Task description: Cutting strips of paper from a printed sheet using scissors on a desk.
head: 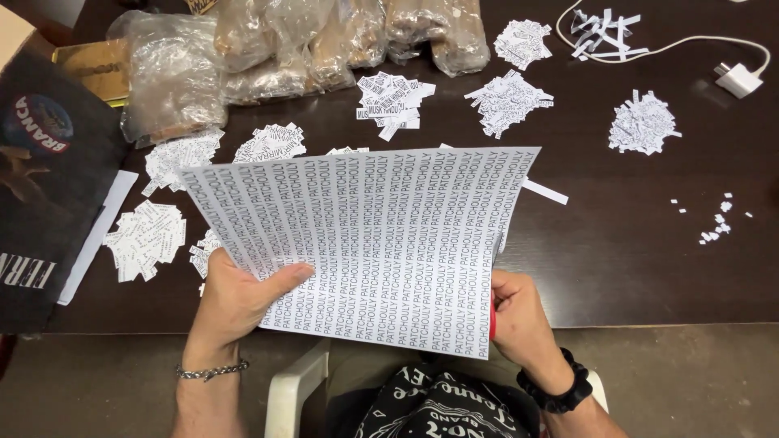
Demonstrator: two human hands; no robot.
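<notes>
A white sheet of paper (pixel 373 243) covered in rows of printed black words is held over the near edge of a dark table (pixel 633 259). My left hand (pixel 239 300) grips the sheet's lower left part, thumb on top. My right hand (pixel 519 316) is at the sheet's right edge and closes on a red-handled tool (pixel 492 323), mostly hidden behind the paper; it looks like scissors, but I cannot tell for sure.
Several piles of cut paper labels (pixel 510 101) lie across the table. Clear plastic bags of brownish sticks (pixel 324 40) sit at the back. A white charger with cable (pixel 738 79) lies at the far right, a dark printed bag (pixel 49 178) at the left.
</notes>
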